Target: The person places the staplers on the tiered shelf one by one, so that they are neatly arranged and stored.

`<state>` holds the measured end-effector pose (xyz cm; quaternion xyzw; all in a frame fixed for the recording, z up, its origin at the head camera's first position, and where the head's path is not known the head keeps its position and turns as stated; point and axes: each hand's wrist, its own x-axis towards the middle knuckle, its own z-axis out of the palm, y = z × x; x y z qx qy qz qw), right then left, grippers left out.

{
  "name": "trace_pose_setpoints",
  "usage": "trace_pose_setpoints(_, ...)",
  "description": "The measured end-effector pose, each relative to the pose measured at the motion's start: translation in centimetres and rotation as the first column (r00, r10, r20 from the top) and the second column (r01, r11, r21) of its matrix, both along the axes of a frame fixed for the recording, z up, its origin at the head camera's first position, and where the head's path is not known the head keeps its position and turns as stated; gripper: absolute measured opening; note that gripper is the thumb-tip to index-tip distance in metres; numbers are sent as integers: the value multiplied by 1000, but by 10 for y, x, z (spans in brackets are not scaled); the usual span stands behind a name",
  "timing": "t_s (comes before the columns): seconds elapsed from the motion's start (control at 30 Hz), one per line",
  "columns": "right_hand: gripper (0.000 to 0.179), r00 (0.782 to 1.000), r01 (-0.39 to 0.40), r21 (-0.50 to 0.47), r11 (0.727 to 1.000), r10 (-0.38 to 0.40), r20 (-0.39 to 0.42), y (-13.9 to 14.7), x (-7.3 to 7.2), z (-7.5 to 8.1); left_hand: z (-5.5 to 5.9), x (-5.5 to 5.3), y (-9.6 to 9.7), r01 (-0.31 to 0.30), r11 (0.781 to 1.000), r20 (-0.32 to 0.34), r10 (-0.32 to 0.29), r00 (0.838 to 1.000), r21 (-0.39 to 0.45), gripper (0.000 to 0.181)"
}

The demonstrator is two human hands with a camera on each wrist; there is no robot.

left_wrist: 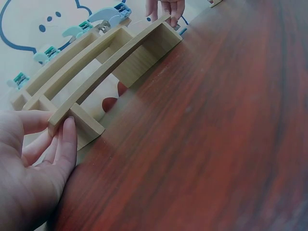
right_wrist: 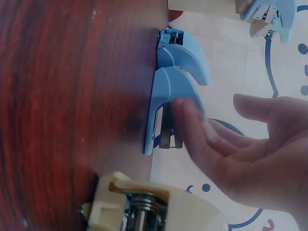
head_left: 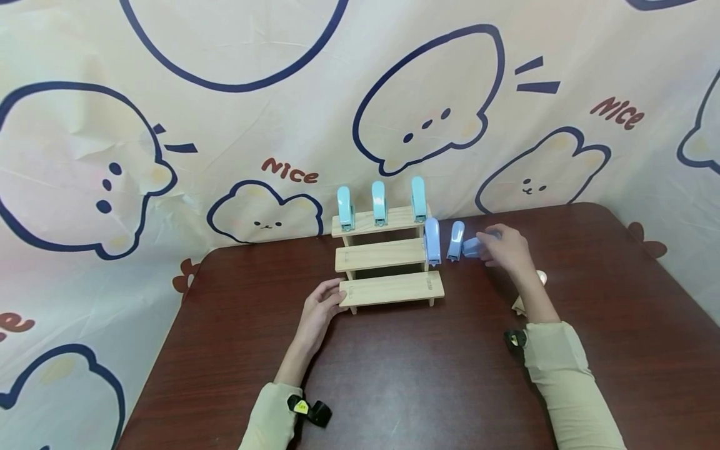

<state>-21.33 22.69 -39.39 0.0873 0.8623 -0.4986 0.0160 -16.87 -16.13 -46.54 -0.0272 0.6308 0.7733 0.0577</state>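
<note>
My left hand (head_left: 316,315) pinches the left end of the front step of a three-step wooden rack (head_left: 390,289); the left wrist view shows the thumb and fingers about the board's end. My right hand (head_left: 508,250) is at a blue stapler (right_wrist: 175,89) lying on the table, fingertips against or just in front of it and thumb held apart. Beside that stapler stands another blue stapler (head_left: 455,240). A periwinkle stapler (head_left: 432,240) sits at the right end of the middle step. Three teal staplers (head_left: 379,203) stand spaced along the top step.
A cream stapler (right_wrist: 192,207) lies on the table close under my right forearm, mostly covered by it in the head view. The dark wooden table (head_left: 405,375) meets a cartoon-printed cloth (head_left: 281,125) behind the rack.
</note>
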Motion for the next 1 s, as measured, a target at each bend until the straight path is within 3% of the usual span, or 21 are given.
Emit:
trace_pose_setpoints(0.3,50,999,-15,242,970,26,-43,-2,1,1,0,0,0,-4,1000,0,4,1000,-2,38)
trace_pose_setpoints(0.7,71,993,-91,246,965,105,-48,0,-7,-2,0,0,1,-1,1000,4,1,1000,-8,39)
trace_pose_setpoints(0.87,66,983,-145,294,945,171,-64,-1,-8,-3,1,0,1,-4,1000,4,4,1000,-9,38)
trace_pose_setpoints(1.0,53,975,-130,316,940,179,-131,-2,-8,-4,1,0,0,-9,1000,5,9,1000,-8,39)
